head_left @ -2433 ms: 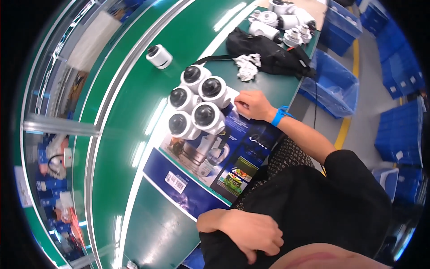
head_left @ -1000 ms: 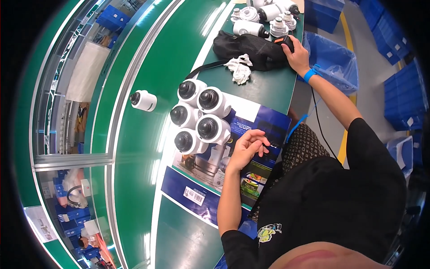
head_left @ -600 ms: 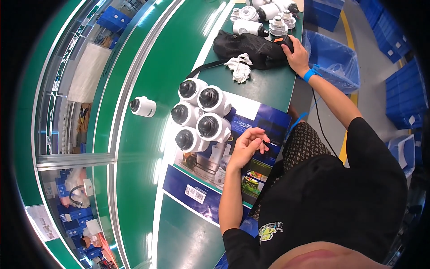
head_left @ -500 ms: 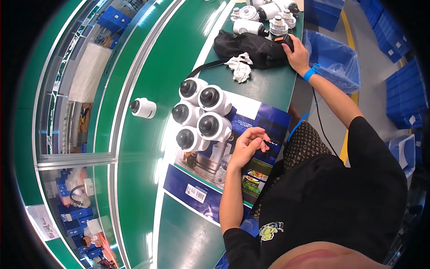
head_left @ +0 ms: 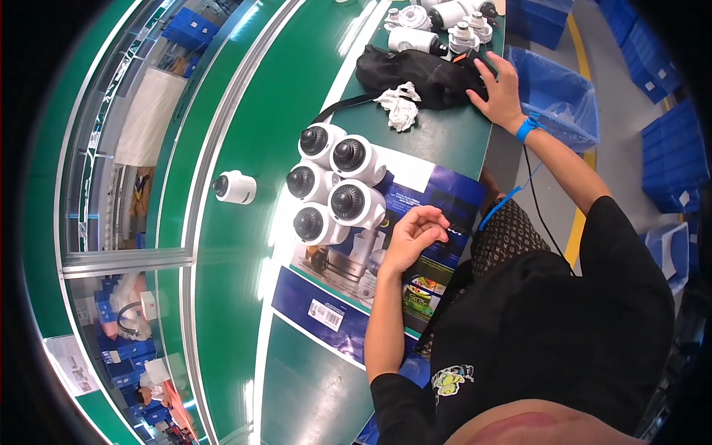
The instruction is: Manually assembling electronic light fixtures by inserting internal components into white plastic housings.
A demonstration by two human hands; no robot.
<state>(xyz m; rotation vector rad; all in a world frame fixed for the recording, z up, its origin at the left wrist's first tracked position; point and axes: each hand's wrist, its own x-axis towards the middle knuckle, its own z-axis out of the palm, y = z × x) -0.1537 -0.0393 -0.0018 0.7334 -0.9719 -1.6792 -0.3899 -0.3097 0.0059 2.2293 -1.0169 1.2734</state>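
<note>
On the green worktop [head_left: 245,245] a flattened blue printed carton [head_left: 348,304] lies in front of me, and five white dome cameras [head_left: 332,191] cluster on it at its 11 o'clock corner. My left hand [head_left: 412,236] rests on the carton just at 3 o'clock of the cameras, fingers loosely curled, its grip holding nothing. My right hand [head_left: 500,85] reaches to 1 o'clock, spread flat on the black bag [head_left: 415,70], a crumpled white cloth [head_left: 399,104] at the bag's 7 o'clock.

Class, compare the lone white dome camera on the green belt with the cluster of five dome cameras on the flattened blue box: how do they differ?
The lone dome camera lies by itself on the bare green belt; the cluster of five sits packed together on the flattened blue box. The lone one's lens points sideways; the cluster's lenses face upward. The left hand is close to the cluster, far from the lone one. All share white housings with dark lenses.
</note>
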